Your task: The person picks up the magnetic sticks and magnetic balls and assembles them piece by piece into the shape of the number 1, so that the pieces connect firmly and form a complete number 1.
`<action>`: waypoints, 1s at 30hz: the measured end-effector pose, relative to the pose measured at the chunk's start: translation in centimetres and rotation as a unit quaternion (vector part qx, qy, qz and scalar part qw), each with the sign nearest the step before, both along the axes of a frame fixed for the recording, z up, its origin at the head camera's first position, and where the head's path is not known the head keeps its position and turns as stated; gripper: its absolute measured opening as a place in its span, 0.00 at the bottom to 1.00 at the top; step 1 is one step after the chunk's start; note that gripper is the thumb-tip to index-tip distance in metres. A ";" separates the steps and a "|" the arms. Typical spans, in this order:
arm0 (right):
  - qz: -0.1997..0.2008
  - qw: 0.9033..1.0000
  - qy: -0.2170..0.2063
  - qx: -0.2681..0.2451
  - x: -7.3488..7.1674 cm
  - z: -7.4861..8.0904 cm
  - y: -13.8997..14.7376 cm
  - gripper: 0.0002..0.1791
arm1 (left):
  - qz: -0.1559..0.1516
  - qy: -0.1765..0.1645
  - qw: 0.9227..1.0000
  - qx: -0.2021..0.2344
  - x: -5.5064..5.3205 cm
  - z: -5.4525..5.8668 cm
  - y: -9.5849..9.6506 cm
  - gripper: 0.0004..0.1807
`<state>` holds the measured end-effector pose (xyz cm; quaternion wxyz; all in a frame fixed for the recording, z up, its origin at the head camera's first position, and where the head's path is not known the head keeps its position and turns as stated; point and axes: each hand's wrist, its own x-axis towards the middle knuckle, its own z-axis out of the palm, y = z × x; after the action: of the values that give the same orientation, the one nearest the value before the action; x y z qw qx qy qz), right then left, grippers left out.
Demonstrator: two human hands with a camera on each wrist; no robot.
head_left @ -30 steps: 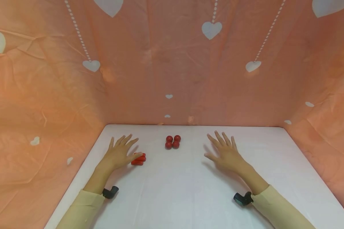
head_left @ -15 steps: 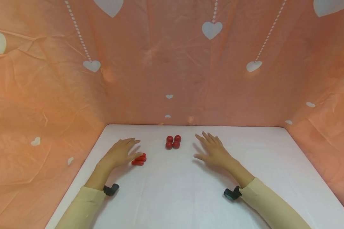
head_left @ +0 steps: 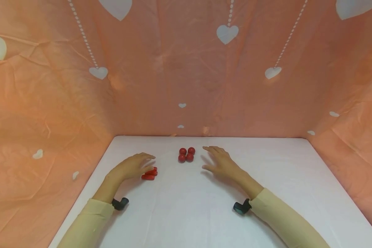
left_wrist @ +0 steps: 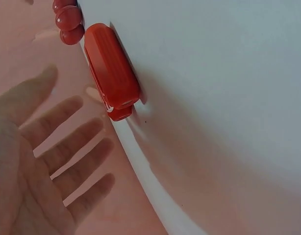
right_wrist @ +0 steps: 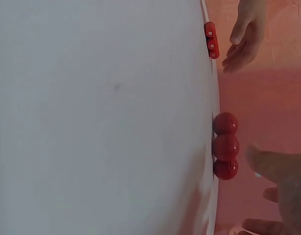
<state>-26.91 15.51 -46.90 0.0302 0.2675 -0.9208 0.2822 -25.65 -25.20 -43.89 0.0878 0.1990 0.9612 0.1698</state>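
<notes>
My left hand point(head_left: 131, 166) hovers over a row of three small red cylindrical pieces point(head_left: 148, 177), its thumb overlapping them in the head view. In the left wrist view the fingers are extended beside the nearest piece point(left_wrist: 111, 68), which has lengthwise ridges. Several glossy red balls point(head_left: 181, 158) sit in a tight cluster at the back middle of the table. Just right of that cluster is my right hand point(head_left: 221, 164), fingers extended and thumb apart, holding nothing. The right wrist view has its thumb pointing toward the balls point(right_wrist: 226, 147).
A white-covered table point(head_left: 179, 213) fills the front, enclosed by an orange cloth backdrop point(head_left: 161, 86) with pale hearts at the back and both sides. Each wrist wears a small black camera point(head_left: 120, 204).
My right hand has moved left, closer to the red balls. My left hand has dipped slightly, its fingers drawing together and lowering over the red cylindrical pieces. Balls and pieces stay put.
</notes>
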 end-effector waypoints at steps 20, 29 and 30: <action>0.025 0.995 -0.030 -0.095 -1.3 -1.1 -3.1 0.28 | 0.000 -0.044 0.999 0.010 -1.1 -0.5 0.2 0.13; 0.008 0.994 -0.049 -0.096 -1.6 -1.1 -4.3 0.26 | 0.007 -0.050 0.999 0.008 -1.5 -0.7 0.2 0.10; 0.007 0.994 -0.046 -0.095 -1.7 -1.2 -4.4 0.26 | 0.007 -0.049 0.999 0.009 -1.5 -0.7 0.3 0.09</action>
<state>-28.58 11.08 -48.07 0.0111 0.2566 -0.8883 0.3807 -27.19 -24.94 -44.59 0.1322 0.1846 0.9555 0.1883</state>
